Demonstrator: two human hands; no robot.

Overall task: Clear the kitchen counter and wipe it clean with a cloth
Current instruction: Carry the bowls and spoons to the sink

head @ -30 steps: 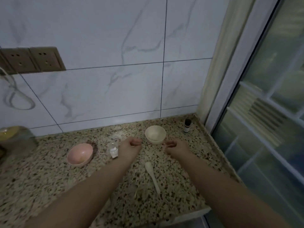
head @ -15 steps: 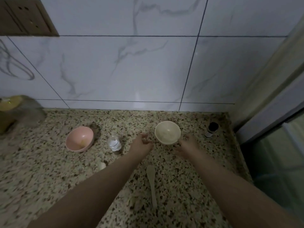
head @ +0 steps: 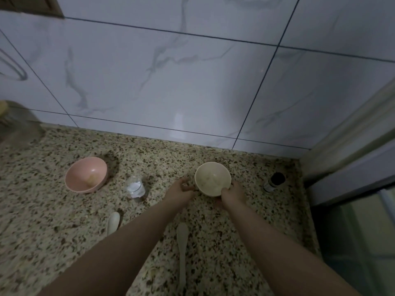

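A cream bowl [head: 211,178] sits on the speckled stone counter [head: 53,221]. My right hand [head: 232,194] grips the bowl's near right rim, thumb at the edge. Just left of the bowl is my left hand [head: 180,191], fingers curled, close to its side; contact is unclear. A pink bowl [head: 85,177] stands at the left. Between the two bowls is a small glass [head: 135,188] with something white in it. A cream spoon [head: 182,251] lies between my forearms, and a second spoon [head: 113,222] is partly hidden by my left forearm. No cloth is in sight.
A small dark-capped bottle [head: 274,181] stands by the right wall corner. A blurred clear container [head: 17,124] is at the far left. The tiled wall [head: 171,82] backs the counter, and a window frame [head: 352,135] bounds it on the right.
Both hands have moved forward to the cream bowl, and my right hand has taken hold of its rim. The view has tilted down and closer to the counter.
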